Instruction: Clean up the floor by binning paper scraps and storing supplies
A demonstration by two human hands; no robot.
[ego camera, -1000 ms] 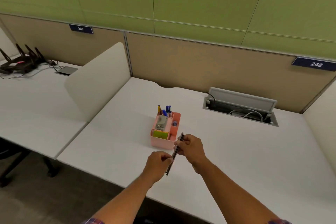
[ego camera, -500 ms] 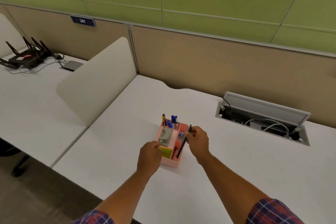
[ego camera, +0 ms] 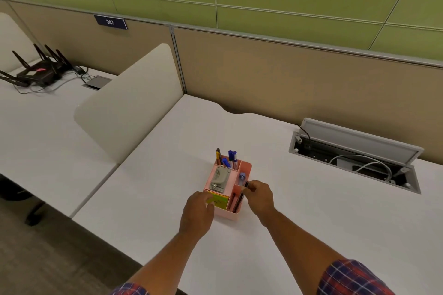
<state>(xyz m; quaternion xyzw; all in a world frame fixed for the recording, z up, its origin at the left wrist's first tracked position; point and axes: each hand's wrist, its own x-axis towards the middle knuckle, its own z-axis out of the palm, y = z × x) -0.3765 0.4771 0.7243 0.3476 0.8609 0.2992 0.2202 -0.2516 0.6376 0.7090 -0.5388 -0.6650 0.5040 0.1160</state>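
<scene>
Nearest to the camera, two forearms with checked sleeves reach forward over the white bench (ego camera: 311, 211). The left hand (ego camera: 197, 213) rests with curled fingers against the near left corner of the pink organizer (ego camera: 244, 169); its fingertips touch the yellow-green sticky notes (ego camera: 220, 201) in the front compartment, but I cannot tell if it really grips anything. The right hand (ego camera: 260, 196) pinches the top end of a dark pen (ego camera: 239, 199), which stands tilted in the narrow front right compartment of the organizer. Behind the sticky notes, a grey stapler (ego camera: 219, 178) lies in the middle compartment. In the far compartment stand blue markers (ego camera: 232, 158) and a yellow pen (ego camera: 217, 156). Farther right, an open cable box (ego camera: 354, 158) is sunk in the bench, with white cables inside. On the left, behind a cream divider (ego camera: 129, 105), a black router (ego camera: 38, 72) sits on the neighbouring bench. A sign reading 247 (ego camera: 110, 22) hangs on the brown partition.
</scene>
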